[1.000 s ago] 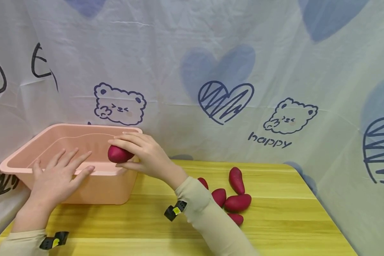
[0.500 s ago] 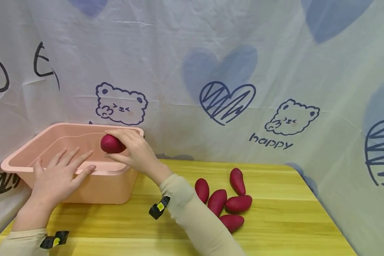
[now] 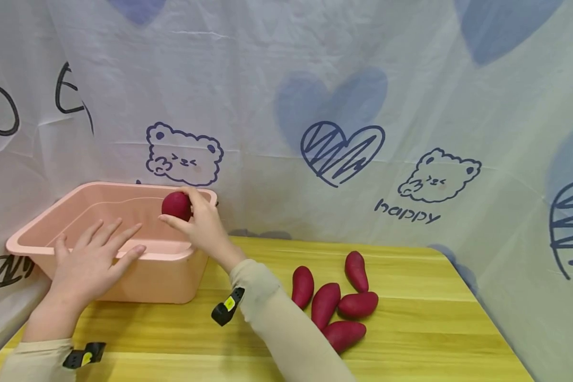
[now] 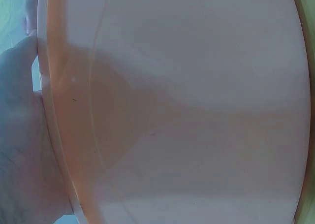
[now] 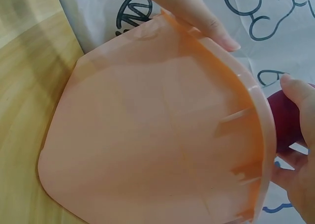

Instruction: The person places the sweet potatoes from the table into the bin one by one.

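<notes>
OK, R hand [image 3: 202, 223] has the dark-red tuber [image 3: 175, 206] pinched btwn thumb & fingers, left of centre in the head frame, over the right end of the pink tub [image 3: 153, 281]; exact height above the tub floor, can't tell. L hand [image 3: 88, 260] lies at the near rim, lower left of frame, fingers spread & fairly straight, no tuber in it. Prob. best to press that L hand down a bit so the tub can't skid on the wood-grain table [image 3: 410, 329] if knocked. Right-wrist view puts the tuber at its right edge, just past the rim, so R knuckles & wrist need clearance over that lip, esp. on the way out. I'd lower it near the floor, then part thumb & fingers together; a drop from height could bounce or bruise it, & the rounded shape likely rolls, so long side down w/ a sec's pause. Five other tubers [image 3: 326, 305] lie lower right of centre, well apart from the tub; R sleeve [image 3: 286, 334] passes close by, so mind any nudge.
</notes>
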### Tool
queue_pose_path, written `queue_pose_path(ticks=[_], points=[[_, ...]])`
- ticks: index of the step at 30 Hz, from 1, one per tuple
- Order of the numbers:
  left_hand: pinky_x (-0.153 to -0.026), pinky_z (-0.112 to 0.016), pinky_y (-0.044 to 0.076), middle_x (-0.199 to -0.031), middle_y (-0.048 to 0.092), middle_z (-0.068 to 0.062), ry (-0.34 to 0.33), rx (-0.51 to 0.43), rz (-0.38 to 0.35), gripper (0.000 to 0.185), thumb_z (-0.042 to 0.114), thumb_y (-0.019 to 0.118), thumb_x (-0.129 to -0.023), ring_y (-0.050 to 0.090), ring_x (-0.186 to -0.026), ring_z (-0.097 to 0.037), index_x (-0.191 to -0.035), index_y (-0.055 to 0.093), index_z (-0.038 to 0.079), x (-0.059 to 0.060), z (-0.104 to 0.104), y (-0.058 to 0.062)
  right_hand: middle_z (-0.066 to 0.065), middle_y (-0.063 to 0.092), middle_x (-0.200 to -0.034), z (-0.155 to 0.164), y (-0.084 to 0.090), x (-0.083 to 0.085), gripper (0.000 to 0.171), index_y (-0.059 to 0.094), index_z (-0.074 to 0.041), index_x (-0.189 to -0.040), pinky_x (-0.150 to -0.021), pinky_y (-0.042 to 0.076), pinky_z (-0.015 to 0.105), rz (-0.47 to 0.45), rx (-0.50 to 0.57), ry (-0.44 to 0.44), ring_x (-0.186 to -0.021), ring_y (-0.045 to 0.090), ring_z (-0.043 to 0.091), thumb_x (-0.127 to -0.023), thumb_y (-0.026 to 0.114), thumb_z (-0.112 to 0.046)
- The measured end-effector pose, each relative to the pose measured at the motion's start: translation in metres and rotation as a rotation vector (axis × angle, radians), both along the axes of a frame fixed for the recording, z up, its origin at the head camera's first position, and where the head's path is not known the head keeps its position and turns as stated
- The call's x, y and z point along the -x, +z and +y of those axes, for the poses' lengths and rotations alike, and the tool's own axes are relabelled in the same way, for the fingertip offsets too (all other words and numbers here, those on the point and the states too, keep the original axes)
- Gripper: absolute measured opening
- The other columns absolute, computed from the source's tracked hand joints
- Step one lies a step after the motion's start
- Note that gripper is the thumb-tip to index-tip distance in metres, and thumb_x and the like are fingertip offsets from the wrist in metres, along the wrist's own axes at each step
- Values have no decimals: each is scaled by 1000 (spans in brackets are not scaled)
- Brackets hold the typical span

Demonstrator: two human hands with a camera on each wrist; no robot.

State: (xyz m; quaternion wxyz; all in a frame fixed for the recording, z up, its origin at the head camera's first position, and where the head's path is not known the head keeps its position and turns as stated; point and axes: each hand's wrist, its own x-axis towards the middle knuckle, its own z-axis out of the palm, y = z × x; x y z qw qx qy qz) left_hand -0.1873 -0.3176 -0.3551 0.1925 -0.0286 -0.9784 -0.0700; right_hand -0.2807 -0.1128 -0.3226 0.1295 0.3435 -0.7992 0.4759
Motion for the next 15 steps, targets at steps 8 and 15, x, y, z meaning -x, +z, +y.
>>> queue_pose_path(ticks=[8,15], points=[[-103,-81,0,-152,37,-21,-6,2,25,61,60,41,-97,28,-136,-47,-148,40,27,0,0,0,2,62,-126,-8,-8,6,57,48,-16,-133,-87,52,15,-18,-63,-56,-107,62,13,-85,75,-32],[-103,-81,0,-153,37,-20,-8,3,20,61,60,40,-97,27,-137,-48,-148,40,27,-1,0,-1,-1,61,-123,-14,-11,2,52,46,-18,-129,-88,51,14,55,-208,-119,-107,61,10,-88,71,-37]])
